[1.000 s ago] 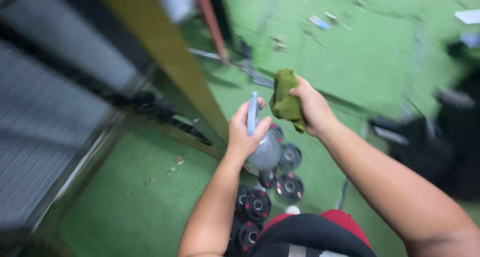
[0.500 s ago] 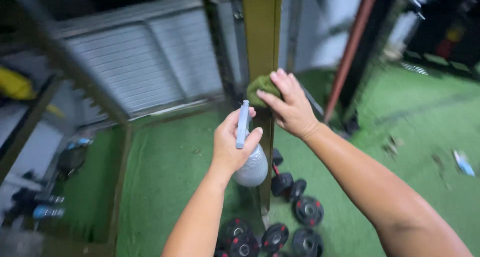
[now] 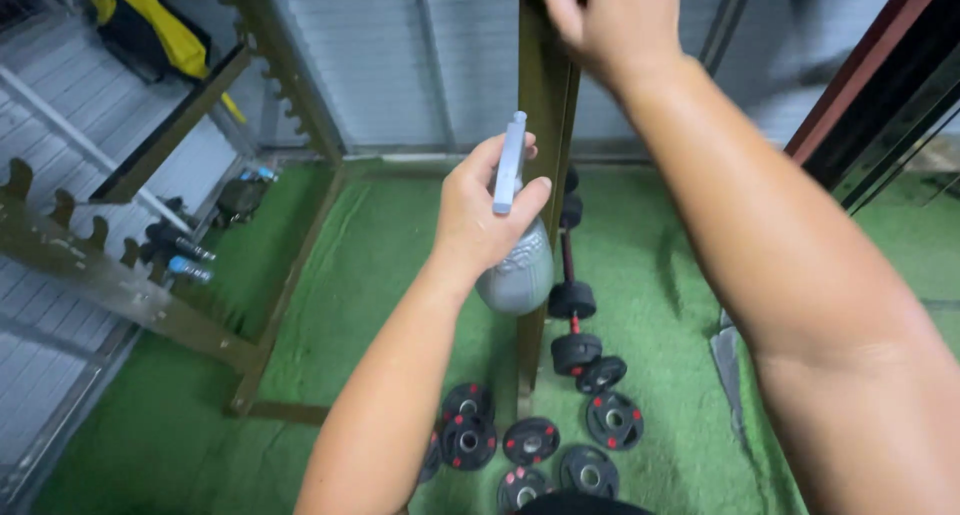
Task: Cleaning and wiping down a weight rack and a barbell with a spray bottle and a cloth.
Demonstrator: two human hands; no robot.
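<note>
Underfoot, green turf floor (image 3: 340,275) runs to a grey slatted wall (image 3: 370,65). An olive metal post (image 3: 545,105) stands upright in front; black weight plates (image 3: 530,440) and a small dumbbell (image 3: 572,315) lie at its foot. The left hand (image 3: 485,220) grips a grey spray bottle (image 3: 518,270) just beside the post. The right hand (image 3: 610,15) presses high on the post; whether it holds anything cannot be told. A yellow bag (image 3: 165,30) hangs far left.

A gym or weight-training room is shown. Green artificial turf (image 3: 350,275) is laid across the floor, and black weight plates (image 3: 530,440) with red marks are scattered on it beside a loaded dumbbell (image 3: 574,320). An olive-coloured metal rack with notched pegs (image 3: 100,245) is set at the left, and grey slatted wall panels (image 3: 370,55) are seen behind.
</note>
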